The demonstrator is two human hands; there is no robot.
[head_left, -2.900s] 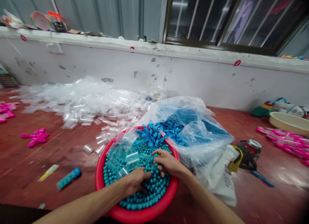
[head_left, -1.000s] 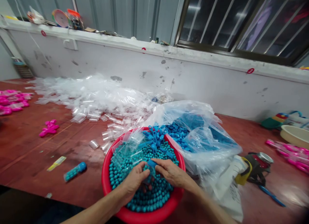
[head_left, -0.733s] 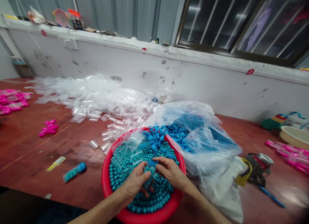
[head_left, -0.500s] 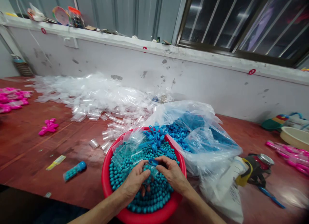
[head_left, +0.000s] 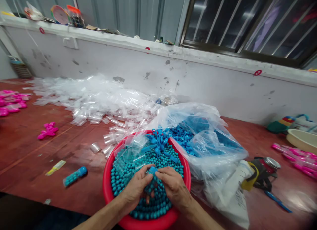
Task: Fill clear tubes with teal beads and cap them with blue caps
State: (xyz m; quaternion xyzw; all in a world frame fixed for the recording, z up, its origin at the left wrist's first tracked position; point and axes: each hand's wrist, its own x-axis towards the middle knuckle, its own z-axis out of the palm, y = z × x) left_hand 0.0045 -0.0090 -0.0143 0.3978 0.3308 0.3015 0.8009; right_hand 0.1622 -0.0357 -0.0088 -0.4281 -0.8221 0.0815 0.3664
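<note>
Over the round red plastic basin of teal beads, left hand and right hand pinch a small bead-filled clear tube with blue cap between closed fingertips, steadying it, beside the clear bag of blue caps.

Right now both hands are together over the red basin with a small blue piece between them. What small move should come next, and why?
Probably press the blue cap down onto the bead-filled tube beneath it. The left hand wraps the tube, hardly visible, and the right hand pinches the cap over the teal balls in the red basin. A capped tube lies on the table.
</note>
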